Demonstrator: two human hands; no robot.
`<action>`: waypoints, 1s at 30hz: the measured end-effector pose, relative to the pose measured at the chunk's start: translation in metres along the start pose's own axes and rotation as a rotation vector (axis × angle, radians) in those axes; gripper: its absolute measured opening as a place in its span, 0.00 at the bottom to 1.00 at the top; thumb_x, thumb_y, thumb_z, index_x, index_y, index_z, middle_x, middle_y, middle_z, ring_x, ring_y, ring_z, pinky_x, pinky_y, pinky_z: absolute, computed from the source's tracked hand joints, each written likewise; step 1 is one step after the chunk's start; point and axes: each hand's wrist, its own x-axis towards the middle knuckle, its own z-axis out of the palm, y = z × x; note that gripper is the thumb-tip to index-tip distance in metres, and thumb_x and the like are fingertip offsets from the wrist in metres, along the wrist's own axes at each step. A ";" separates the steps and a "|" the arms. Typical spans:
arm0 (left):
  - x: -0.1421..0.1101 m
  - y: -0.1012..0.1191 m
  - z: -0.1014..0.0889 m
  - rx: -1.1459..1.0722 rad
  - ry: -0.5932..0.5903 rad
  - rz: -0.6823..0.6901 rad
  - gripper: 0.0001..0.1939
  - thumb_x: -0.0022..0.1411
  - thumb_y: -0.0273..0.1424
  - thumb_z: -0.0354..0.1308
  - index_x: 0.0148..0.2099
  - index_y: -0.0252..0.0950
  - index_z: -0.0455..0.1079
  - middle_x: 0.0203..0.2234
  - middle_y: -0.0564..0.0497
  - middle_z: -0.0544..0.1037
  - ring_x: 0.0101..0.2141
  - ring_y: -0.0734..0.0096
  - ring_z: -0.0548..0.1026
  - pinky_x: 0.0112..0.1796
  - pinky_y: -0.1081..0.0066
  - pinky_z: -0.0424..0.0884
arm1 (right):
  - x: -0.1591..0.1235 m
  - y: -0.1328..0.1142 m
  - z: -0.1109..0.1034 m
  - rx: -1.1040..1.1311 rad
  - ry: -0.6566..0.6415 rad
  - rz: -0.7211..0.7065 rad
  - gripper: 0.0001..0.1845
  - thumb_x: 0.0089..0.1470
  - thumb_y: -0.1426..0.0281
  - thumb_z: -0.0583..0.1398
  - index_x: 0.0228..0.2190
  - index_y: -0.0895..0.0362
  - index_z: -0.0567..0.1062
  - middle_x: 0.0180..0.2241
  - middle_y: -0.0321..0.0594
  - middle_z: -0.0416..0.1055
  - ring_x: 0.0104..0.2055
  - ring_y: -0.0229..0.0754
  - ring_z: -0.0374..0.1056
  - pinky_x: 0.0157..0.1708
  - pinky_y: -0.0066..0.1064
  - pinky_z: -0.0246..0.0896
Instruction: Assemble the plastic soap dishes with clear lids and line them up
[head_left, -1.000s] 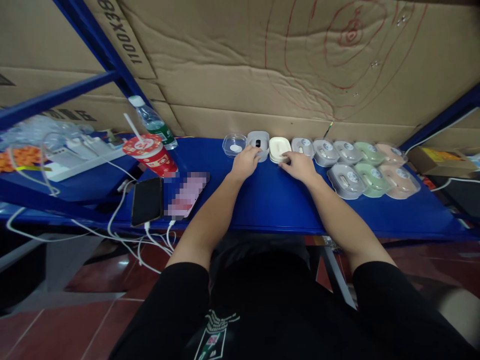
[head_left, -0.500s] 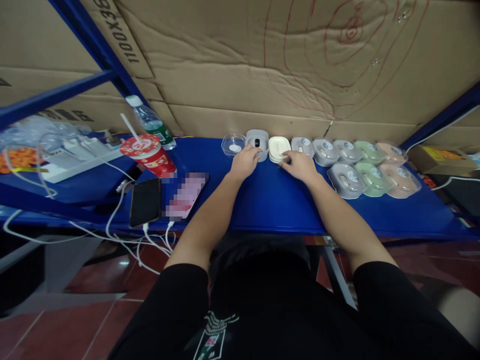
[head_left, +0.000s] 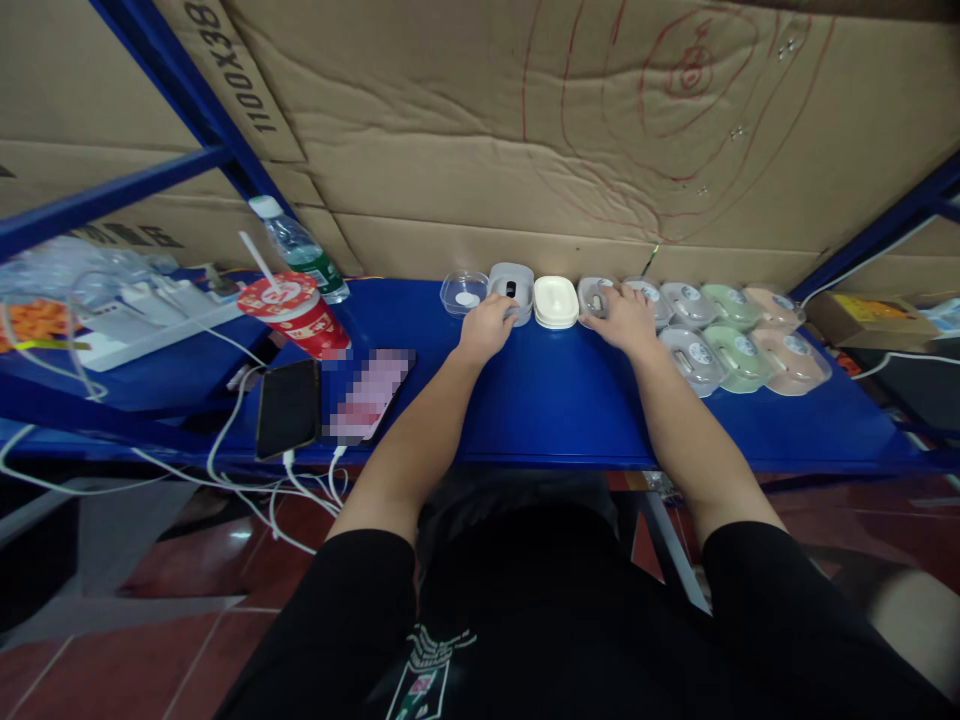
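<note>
A grey square container (head_left: 523,272) with a dark slot in its top stands near the cardboard, and my left hand (head_left: 486,328) grips its front left corner. Left of it lies a clear plastic lid (head_left: 457,290) with a round white sticker. A cream container (head_left: 556,298) stands between my hands, touched by neither. My right hand (head_left: 628,318) is closed around a grey container with a clear lid (head_left: 592,290), thumb at the front and fingers across the far right side, hiding part of it.
More clear-lidded containers in grey, green (head_left: 739,355) and pink (head_left: 791,358) stand in two rows at right. To the left are a red cup with a straw (head_left: 300,318), a water bottle (head_left: 304,250), two phones (head_left: 287,410) with cables, and a power strip (head_left: 161,325). Cardboard (head_left: 420,180) backs the blue table (head_left: 551,400).
My right hand has left the cream container and moved right onto the clear-lidded grey one. My left hand stays at the grey container. The view has shifted slightly.
</note>
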 end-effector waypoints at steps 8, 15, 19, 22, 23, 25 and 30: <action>0.003 -0.004 0.004 -0.053 0.025 0.011 0.09 0.73 0.27 0.62 0.52 0.41 0.79 0.52 0.43 0.84 0.54 0.50 0.80 0.57 0.52 0.76 | 0.000 -0.002 0.011 -0.010 -0.017 0.026 0.40 0.63 0.53 0.67 0.70 0.57 0.71 0.73 0.61 0.64 0.70 0.74 0.63 0.69 0.69 0.51; 0.003 -0.003 0.003 -0.053 0.003 0.020 0.09 0.73 0.27 0.62 0.53 0.39 0.78 0.53 0.42 0.84 0.56 0.50 0.80 0.57 0.53 0.75 | 0.002 0.000 0.008 0.008 -0.009 0.014 0.30 0.66 0.61 0.64 0.66 0.54 0.76 0.70 0.55 0.70 0.66 0.69 0.69 0.71 0.67 0.51; 0.003 -0.003 0.004 -0.072 0.013 0.019 0.11 0.71 0.25 0.62 0.54 0.40 0.78 0.54 0.42 0.83 0.56 0.51 0.80 0.58 0.53 0.75 | 0.002 -0.001 0.005 0.009 -0.016 0.019 0.29 0.66 0.61 0.63 0.65 0.55 0.77 0.68 0.54 0.73 0.65 0.69 0.71 0.68 0.64 0.57; 0.003 -0.003 0.004 -0.102 0.034 0.011 0.13 0.70 0.25 0.64 0.55 0.41 0.78 0.56 0.43 0.82 0.57 0.53 0.80 0.59 0.55 0.75 | 0.003 -0.001 0.004 0.029 0.002 0.022 0.28 0.66 0.60 0.61 0.63 0.56 0.78 0.66 0.55 0.74 0.63 0.68 0.72 0.65 0.60 0.62; 0.003 -0.003 0.004 -0.113 0.043 0.010 0.14 0.70 0.25 0.65 0.56 0.40 0.78 0.57 0.43 0.81 0.57 0.54 0.79 0.60 0.55 0.75 | 0.003 -0.001 0.003 0.041 0.014 0.025 0.27 0.67 0.60 0.60 0.63 0.56 0.78 0.66 0.56 0.75 0.63 0.67 0.73 0.64 0.59 0.64; 0.002 -0.001 0.002 -0.133 0.059 0.010 0.15 0.70 0.25 0.66 0.57 0.40 0.77 0.58 0.42 0.80 0.59 0.54 0.79 0.61 0.56 0.74 | 0.004 -0.002 0.003 0.067 0.046 0.035 0.28 0.69 0.60 0.57 0.63 0.59 0.77 0.65 0.58 0.75 0.63 0.66 0.73 0.63 0.58 0.65; 0.000 0.008 -0.002 -0.142 0.091 0.001 0.17 0.71 0.28 0.67 0.60 0.37 0.76 0.59 0.39 0.78 0.60 0.53 0.78 0.62 0.56 0.74 | 0.004 -0.001 -0.003 0.129 0.160 0.098 0.29 0.73 0.58 0.51 0.64 0.61 0.75 0.62 0.60 0.77 0.63 0.64 0.73 0.61 0.53 0.68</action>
